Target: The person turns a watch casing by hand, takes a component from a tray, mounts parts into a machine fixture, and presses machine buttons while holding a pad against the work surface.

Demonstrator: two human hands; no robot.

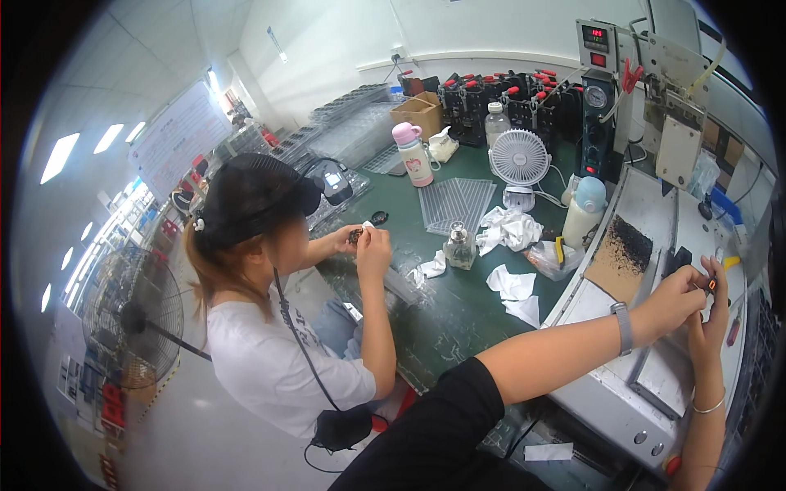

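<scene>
Left of hands [673, 304], green table [468, 304], white wall [491, 31]

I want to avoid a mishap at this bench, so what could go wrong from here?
The small dark part, held between the left hand and right hand, could slip and fall. The loose black bits on the brown cardboard might scatter if the nearby left forearm brushes them. The glass bottle on the green table might tip if bumped.
</scene>
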